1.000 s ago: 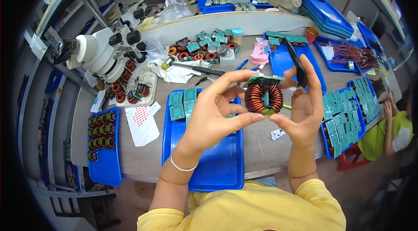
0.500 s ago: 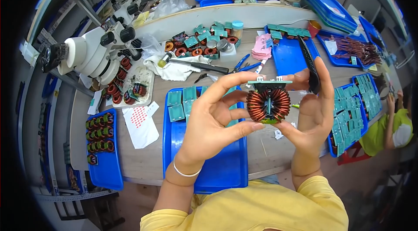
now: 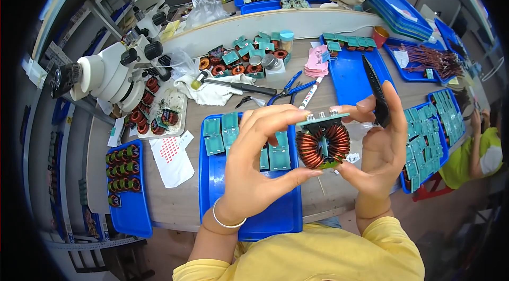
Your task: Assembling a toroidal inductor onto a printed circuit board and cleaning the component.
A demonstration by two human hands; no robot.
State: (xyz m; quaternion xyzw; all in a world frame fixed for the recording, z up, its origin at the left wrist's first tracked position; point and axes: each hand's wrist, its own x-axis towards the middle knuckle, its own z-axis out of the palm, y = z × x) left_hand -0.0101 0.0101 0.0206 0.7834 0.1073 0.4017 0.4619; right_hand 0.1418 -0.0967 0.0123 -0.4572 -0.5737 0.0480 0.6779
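Toroidal inductor [image 3: 336,142] with copper windings, mounted under a small green circuit board [image 3: 322,118], is up in the air over the bench, just right of the near blue tray [image 3: 275,204] as the camera sees it. Board side is on top with a few metal pins [image 3: 312,117] poking up, the whole thing a bit tilted, ring hole facing the wearer.

My read is that this is a holding-and-checking step, maybe squaring the coil against its board, but one view can't settle that. Whatever comes next calls for an even, light grip from both sides, and imo the pins are the bit to watch for bending.

Hands, then. Left hand [image 3: 253,162] makes a wide C: index finger at the board's left edge, thumb down by the coil's underside. Right hand [image 3: 379,148] mirrors it, thumb at the bottom right, fingers up by the board's right end, so the part is pinched between the two. Right hand also has a slim black tool [image 3: 375,87] tucked against its fingers, maybe tweezers; can't tell exactly how it's gripped. Teal square boards [image 3: 279,156] sit in the near tray, beyond the left hand.
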